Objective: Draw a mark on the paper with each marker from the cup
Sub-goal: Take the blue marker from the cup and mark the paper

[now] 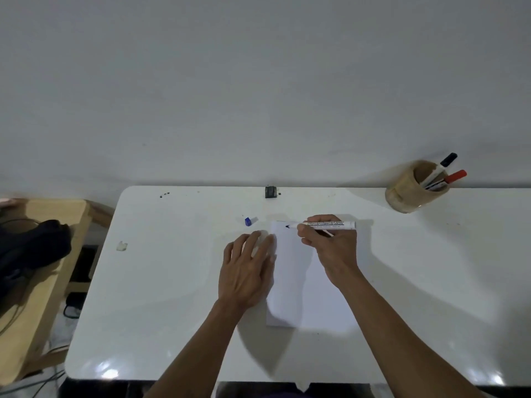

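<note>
A blue marker is gripped by the right hand over the paper's far edge; the paper's left edge is pressed by the flat, open left hand.

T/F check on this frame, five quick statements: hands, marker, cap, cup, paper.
1. The right hand holds an uncapped marker with its tip at the far end of the paper. True.
2. The left hand is lifting the blue cap. False: the cap lies on the table, apart from the hand, which rests flat at the paper's left edge.
3. The cup is empty. False: it holds a black-capped marker and a red-capped marker.
4. The cup stands at the far right of the table. True.
5. The paper is covered in coloured marks. False: it looks almost wholly blank.
</note>
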